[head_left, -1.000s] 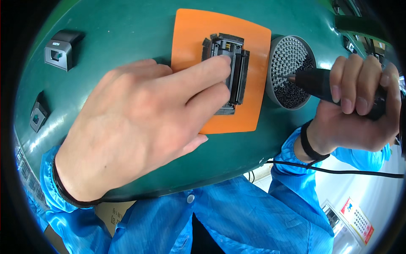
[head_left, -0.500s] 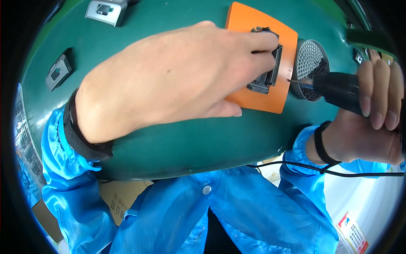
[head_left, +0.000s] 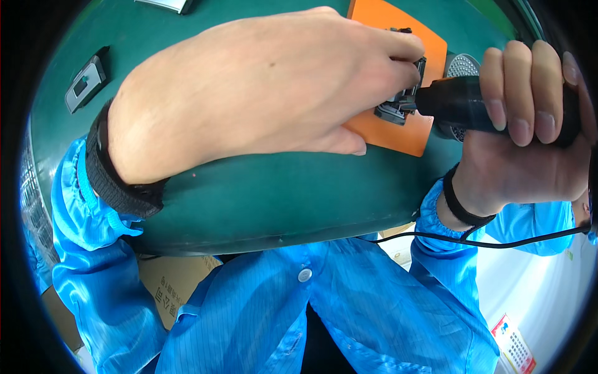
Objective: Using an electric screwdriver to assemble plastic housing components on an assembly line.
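My left hand (head_left: 280,93) reaches across the table, its fingers closed on a black plastic part (head_left: 390,115). The part lies on an orange board (head_left: 402,140), and much of it is hidden under my fingers. My right hand (head_left: 520,134) is wrapped round a thick black power screwdriver (head_left: 451,105), held nearly level. The screwdriver's nose is at the right side of the black part; I cannot tell whether the bit touches a screw. Just behind it, a round dish (head_left: 462,65) with a dimpled grey surface is partly covered by the tool.
A grey-and-black housing (head_left: 86,84) lies on the green table (head_left: 274,193) at the left; another silver piece (head_left: 171,4) is cut off at the top edge. A black cord (head_left: 523,242) runs from my right wrist. Under the table stands a cardboard box (head_left: 177,280).
My right hand has brought the screwdriver leftward from over the screw dish to the black part. The left hand keeps its hold. The whole view has shifted slightly.
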`<state>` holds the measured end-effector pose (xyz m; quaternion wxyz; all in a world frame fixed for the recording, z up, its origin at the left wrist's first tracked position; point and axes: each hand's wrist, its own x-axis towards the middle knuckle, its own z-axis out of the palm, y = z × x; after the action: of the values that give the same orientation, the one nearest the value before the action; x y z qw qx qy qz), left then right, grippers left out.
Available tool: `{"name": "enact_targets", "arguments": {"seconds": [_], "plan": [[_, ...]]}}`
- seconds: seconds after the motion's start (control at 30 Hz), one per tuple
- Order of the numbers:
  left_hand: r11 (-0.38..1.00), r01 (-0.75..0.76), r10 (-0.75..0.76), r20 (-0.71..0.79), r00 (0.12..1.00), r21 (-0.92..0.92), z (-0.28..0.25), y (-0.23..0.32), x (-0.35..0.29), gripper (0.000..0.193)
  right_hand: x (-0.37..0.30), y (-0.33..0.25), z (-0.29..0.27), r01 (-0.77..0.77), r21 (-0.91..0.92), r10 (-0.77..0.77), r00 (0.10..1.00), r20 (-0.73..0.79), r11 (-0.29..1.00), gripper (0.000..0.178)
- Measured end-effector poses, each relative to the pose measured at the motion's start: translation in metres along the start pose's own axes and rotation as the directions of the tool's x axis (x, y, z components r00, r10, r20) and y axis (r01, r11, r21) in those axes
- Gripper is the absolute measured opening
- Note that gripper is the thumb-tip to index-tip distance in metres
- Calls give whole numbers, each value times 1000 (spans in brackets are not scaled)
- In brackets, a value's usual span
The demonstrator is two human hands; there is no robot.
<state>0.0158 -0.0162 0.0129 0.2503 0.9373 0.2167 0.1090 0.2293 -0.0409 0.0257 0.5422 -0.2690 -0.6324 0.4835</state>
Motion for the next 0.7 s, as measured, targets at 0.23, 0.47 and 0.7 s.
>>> {"name": "enact_targets", "arguments": {"seconds": [0.23,0.47,0.7], "plan": [[1000,-18,18,12,1000,15,-2,-4,-1,61,1,6,6,-17,5,17,1000,2,1000,29],[999,-43,42,38,998,18,-4,-6,0,56,2,6,5,-25,8,25,1000,1,1000,28],[997,-75,73,68,995,21,-4,-10,1,52,0,5,6,-38,5,38,999,-2,999,27]]}}
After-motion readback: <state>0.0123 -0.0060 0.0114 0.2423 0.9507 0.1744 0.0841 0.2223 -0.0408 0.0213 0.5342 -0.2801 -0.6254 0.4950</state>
